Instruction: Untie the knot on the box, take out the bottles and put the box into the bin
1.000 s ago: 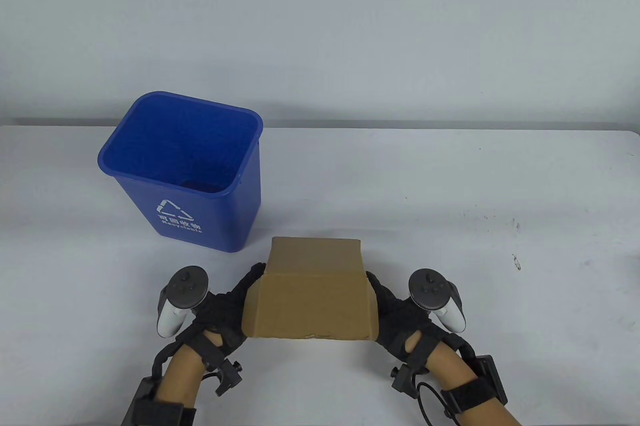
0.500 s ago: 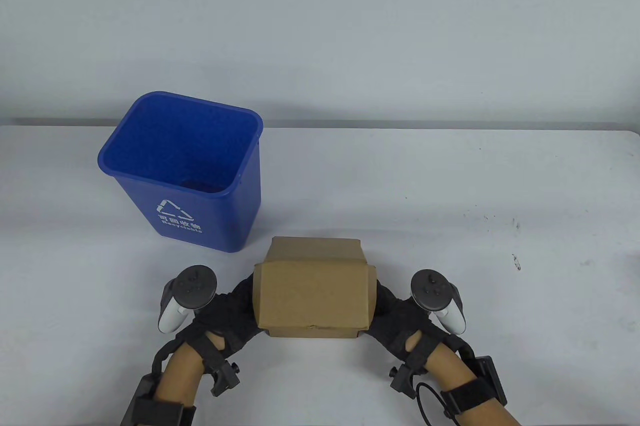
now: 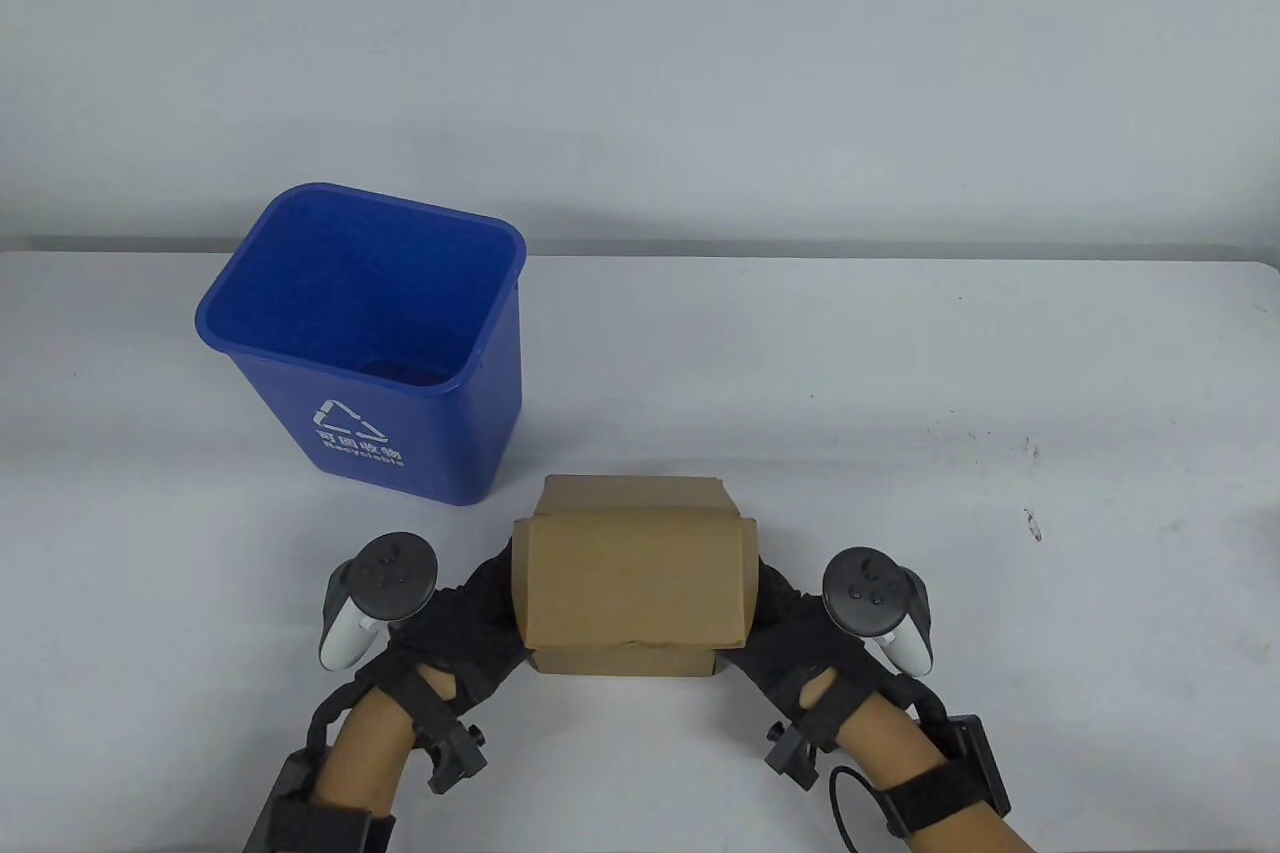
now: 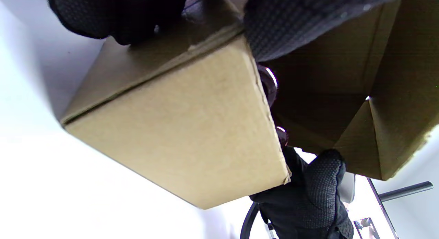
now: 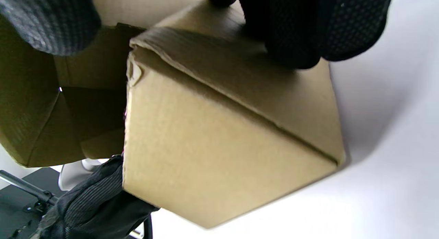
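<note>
1. Blue bin (image 3: 370,343) stands at about ten o'clock from the box, near it but apart, mouth open upward. From the table view it looks roomy enough for the box, though that is a judgement.

2. Left hand (image 3: 455,618) at the box's nine o'clock side. The left wrist view shows gloved fingers (image 4: 116,16) wrapped over the far edge and the thumb (image 4: 308,23) across the near flap: it grips the box.

3. Cardboard box (image 3: 630,583) sits low at six o'clock on the white table (image 3: 1000,373), between the two hands, its near flap (image 3: 632,645) folded down over the opening. No string, knot or bottles show in any view; the wrist views look into a dark, seemingly empty interior.

4. Handling, as a guess: light, stiff at the corners, soft and bendy at the loose flaps. Plain cardboard, not slippery against dotted gloves. Best held by the two side walls, flaps pinned, not by a flap alone.

5. Right hand (image 3: 800,633) at the three o'clock side. In the right wrist view its fingers (image 5: 295,30) curl over the top edge: gripping the box.
</note>
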`<state>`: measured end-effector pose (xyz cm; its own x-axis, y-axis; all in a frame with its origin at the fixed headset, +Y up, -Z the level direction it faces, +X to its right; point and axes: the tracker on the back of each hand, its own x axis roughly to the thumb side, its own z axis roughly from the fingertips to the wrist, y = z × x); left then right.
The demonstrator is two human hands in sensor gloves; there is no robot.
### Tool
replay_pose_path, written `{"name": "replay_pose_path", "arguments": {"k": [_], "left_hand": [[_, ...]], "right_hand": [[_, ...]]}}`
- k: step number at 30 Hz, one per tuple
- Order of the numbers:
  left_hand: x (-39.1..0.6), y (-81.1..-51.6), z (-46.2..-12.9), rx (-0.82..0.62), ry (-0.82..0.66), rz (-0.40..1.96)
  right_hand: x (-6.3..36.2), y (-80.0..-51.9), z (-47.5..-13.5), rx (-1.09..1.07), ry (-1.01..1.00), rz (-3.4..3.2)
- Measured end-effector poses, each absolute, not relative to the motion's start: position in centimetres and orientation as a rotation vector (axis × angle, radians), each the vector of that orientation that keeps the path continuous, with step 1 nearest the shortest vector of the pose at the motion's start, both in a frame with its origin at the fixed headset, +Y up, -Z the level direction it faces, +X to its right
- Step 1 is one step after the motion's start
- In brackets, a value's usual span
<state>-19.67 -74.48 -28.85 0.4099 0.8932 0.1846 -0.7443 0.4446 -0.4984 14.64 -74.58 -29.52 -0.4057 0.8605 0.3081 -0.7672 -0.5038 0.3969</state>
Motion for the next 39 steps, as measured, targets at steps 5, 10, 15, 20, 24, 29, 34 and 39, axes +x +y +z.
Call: {"name": "replay_pose_path", "arguments": {"k": [5,10,15,20,24,29,34,39], "left_hand": [[-19.5,-74.4,-28.8,-0.362,-0.46,1.039],[-19.4,-74.4,-28.8,-0.365,-0.463,1.033],[-19.2,-74.4,-28.8,-0.371,-0.468,1.029],[-19.0,-74.3,-28.7,-0.371,-0.472,1.017],[-18.8,-74.2,-28.6,-0.367,-0.472,0.99],[-18.6,-73.8,-28.4,-0.344,-0.473,0.929],[-18.3,-73.5,-28.1,-0.323,-0.475,0.873],[-18.2,-73.3,-28.0,-0.307,-0.475,0.844]], "right_hand": [[15.2,-73.3,-29.4,0.6,0.055,2.056],[15.6,-72.3,-29.2,0.597,-0.067,2.07],[16.3,-72.5,-29.7,0.523,-0.055,2.012],[16.9,-73.0,-30.2,0.449,-0.008,1.926],[17.1,-72.6,-30.3,0.418,-0.025,1.891],[17.2,-72.4,-30.5,0.364,-0.038,1.87],[17.4,-72.2,-30.6,0.322,-0.076,1.852],[17.6,-71.6,-30.7,0.304,-0.136,1.792]]}}
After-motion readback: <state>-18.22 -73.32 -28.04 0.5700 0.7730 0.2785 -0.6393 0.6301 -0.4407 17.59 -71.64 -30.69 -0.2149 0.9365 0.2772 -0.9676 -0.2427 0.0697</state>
